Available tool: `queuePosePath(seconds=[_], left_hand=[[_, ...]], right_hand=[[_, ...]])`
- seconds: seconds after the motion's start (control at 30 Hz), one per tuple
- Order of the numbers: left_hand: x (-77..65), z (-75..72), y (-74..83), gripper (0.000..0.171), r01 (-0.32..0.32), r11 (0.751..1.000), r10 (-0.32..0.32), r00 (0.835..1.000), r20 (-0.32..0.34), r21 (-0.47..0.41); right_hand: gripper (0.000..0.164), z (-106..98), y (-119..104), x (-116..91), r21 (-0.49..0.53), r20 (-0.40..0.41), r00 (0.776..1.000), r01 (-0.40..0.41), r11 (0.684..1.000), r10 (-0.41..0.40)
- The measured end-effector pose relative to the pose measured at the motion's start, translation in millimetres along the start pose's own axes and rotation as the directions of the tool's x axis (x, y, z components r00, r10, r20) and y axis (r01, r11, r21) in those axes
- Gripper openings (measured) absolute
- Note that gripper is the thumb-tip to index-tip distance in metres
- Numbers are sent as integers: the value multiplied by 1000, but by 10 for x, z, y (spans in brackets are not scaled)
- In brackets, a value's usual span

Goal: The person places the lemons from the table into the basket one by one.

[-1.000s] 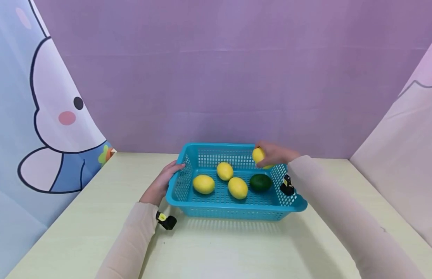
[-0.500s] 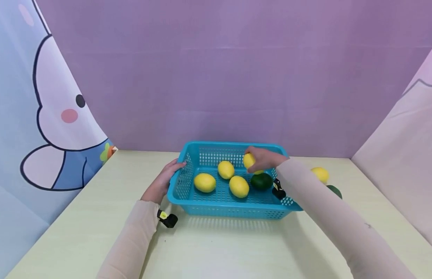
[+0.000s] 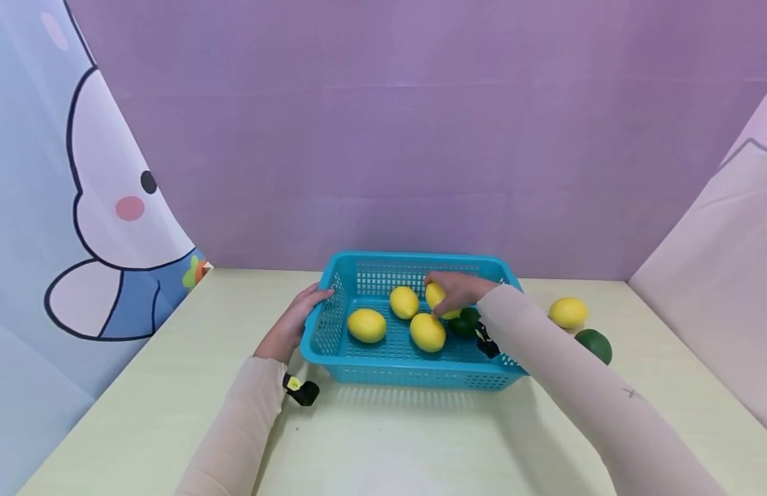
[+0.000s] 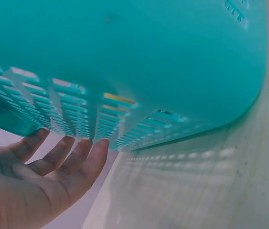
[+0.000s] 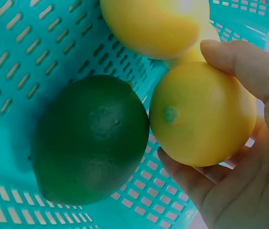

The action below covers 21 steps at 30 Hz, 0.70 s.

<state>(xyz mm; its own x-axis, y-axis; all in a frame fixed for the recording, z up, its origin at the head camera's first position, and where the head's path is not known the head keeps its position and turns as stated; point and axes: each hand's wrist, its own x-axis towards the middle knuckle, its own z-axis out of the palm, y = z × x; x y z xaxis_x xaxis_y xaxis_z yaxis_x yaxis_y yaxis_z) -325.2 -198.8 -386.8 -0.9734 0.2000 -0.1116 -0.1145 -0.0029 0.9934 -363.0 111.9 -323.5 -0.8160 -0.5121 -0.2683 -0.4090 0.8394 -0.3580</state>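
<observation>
A blue plastic basket (image 3: 414, 366) with perforated walls stands on the table. My left hand (image 3: 290, 324) holds its left rim, thumb over the edge; in the left wrist view the left fingers (image 4: 84, 162) touch the outer wall. Inside the basket, toward the back right, my right hand (image 3: 460, 289) grips a yellow lemon (image 5: 201, 114) between thumb and fingers. A dark green lime (image 5: 91, 138) lies right beside that lemon. More lemons rest on the basket floor: one at the left (image 3: 367, 326), one at the back (image 3: 405, 302) and one in front (image 3: 428, 333).
On the table (image 3: 383, 448), right of the basket, sit another lemon (image 3: 568, 313) and a green lime (image 3: 594, 346), partly behind the right sleeve (image 3: 569, 372). A purple backdrop (image 3: 383, 138) rises behind, with printed cloth (image 3: 117, 207) at the left.
My right hand has moved left and lower into the basket with the lemon in its grip. The lemon and lime on the table have come into sight behind the arm. The left hand stays put.
</observation>
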Motion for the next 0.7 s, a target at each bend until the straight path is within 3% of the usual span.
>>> queuePosePath(seconds=[0.4,0.7], left_hand=[[-3,-3,-5,58,-5,1000,5,1000,-9,1],[26,12,-20,59,-22,1000,22,1000,-7,13]], right_hand=[[67,19,-96,80,-11,5,1000,-27,1000,27],[63,52,-75,166,36,25,1000,-17,999,17]])
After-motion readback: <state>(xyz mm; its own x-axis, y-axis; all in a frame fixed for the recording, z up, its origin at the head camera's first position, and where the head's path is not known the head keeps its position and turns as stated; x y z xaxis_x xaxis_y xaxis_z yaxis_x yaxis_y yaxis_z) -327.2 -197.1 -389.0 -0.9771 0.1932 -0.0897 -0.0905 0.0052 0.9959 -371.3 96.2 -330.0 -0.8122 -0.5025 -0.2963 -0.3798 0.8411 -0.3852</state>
